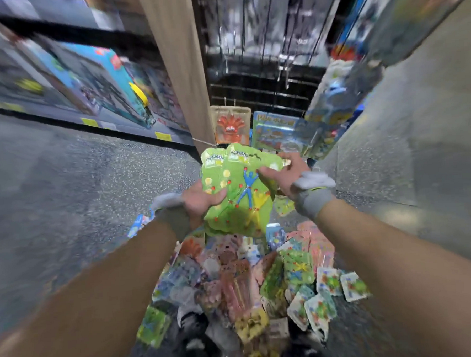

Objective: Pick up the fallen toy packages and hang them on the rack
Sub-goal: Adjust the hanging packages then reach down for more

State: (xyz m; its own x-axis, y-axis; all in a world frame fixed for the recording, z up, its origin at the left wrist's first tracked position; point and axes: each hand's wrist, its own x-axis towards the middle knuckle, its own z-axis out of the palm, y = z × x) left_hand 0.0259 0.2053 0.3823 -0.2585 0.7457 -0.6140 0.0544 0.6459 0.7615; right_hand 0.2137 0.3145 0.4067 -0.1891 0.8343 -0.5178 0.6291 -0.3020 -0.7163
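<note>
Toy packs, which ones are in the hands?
The green packs with a blue figure, gripped by the left hand and right hand. The others lie in a pile on the floor.

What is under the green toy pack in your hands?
The left hand and right hand hold the green pack above a heap of fallen toy packs on the floor. The pack covers the heap's far part, so that is hidden.
</note>
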